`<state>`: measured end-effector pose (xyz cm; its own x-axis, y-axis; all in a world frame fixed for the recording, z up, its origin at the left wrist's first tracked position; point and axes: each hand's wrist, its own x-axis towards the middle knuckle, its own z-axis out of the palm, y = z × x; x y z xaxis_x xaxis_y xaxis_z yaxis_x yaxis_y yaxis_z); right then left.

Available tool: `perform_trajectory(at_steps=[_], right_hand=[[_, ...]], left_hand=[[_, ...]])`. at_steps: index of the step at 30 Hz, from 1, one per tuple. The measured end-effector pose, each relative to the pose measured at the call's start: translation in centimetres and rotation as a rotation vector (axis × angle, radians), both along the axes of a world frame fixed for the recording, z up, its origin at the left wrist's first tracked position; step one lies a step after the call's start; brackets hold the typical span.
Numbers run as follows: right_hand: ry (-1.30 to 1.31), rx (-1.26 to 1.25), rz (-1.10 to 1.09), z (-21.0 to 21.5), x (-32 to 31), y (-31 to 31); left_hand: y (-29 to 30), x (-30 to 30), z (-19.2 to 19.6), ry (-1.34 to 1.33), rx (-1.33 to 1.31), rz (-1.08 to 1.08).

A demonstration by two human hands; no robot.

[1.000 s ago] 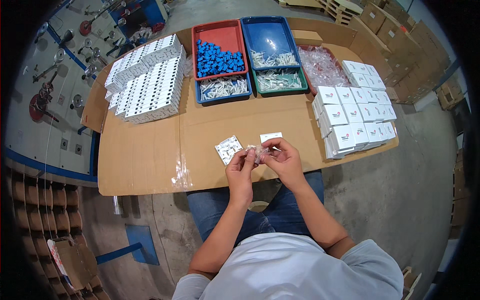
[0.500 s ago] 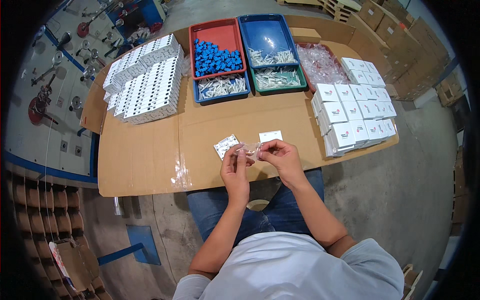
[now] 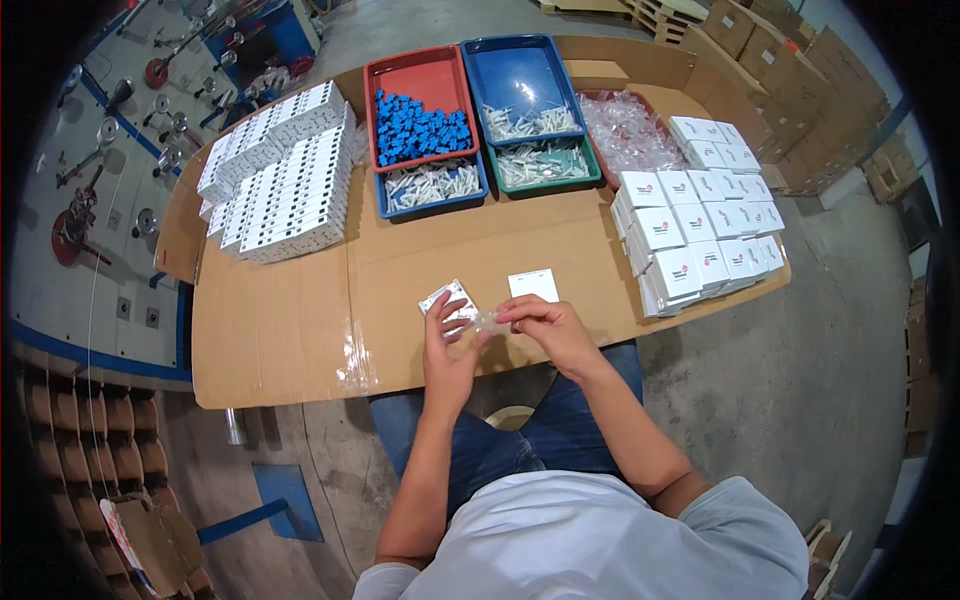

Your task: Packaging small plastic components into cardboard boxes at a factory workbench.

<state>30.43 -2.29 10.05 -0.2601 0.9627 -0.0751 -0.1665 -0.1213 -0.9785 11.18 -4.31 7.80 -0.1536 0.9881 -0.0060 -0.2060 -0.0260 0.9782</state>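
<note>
Between my two hands, close to the near edge of the table, is a small crumpled clear plastic bag [image 3: 487,322]. My left hand [image 3: 447,352] pinches its left side with the thumb, the other fingers raised and apart. My right hand [image 3: 560,335] grips the other end between thumb and fingertips. What the bag contains, if anything, is too small to tell. A white plate with small fittings [image 3: 436,298] lies partly behind my left fingers. Just beyond my right hand, a plain white square plate [image 3: 533,285] rests flat on the cardboard.
Stacked white switch-like units [image 3: 290,195] stand at left, white square boxes [image 3: 690,225] at right. Trays at the back hold blue plastic pieces [image 3: 420,130], white plugs [image 3: 432,187] and clear bags [image 3: 630,130]. Raised cardboard sides [image 3: 640,55] border the table's back.
Both hands have shifted slightly left and nearer to me. The left fingers have spread, and the bag looks more bunched up. The whole view has moved a little.
</note>
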Motion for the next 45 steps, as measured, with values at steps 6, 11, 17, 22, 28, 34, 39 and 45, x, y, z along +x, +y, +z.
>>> perform_trajectory(at_steps=[6,11,17,22,28,34,39,45], right_hand=[[-0.154,0.028,0.124,-1.1,-0.4,-0.2],[-0.126,-0.079,0.196,-2.4,-0.5,0.2],[-0.121,-0.075,0.244,-2.8,0.0,1.1],[-0.054,-0.128,0.252,-3.2,-0.4,2.0],[-0.115,-0.16,0.083,-2.8,0.2,5.0],[-0.638,0.329,-0.181,-4.0,-1.4,16.3],[-0.834,0.654,-0.18,-5.6,-5.5,27.2],[-1.225,0.852,0.085,-8.9,-7.0,34.2]], left_hand=[[-0.4,-1.8,1.3,0.781,0.321,-0.28],[-0.3,-1.5,0.3,0.677,0.259,-0.25],[0.3,-0.9,-0.2,0.556,0.211,-0.284],[0.6,-0.6,-1.4,0.471,0.104,-0.222],[1.2,-1.5,-2.5,0.416,0.061,-0.102],[2.7,-5.0,-5.3,0.353,0.022,0.194],[2.9,-7.3,-8.6,0.507,0.045,0.304],[2.8,-6.5,-8.1,0.638,0.134,0.293]])
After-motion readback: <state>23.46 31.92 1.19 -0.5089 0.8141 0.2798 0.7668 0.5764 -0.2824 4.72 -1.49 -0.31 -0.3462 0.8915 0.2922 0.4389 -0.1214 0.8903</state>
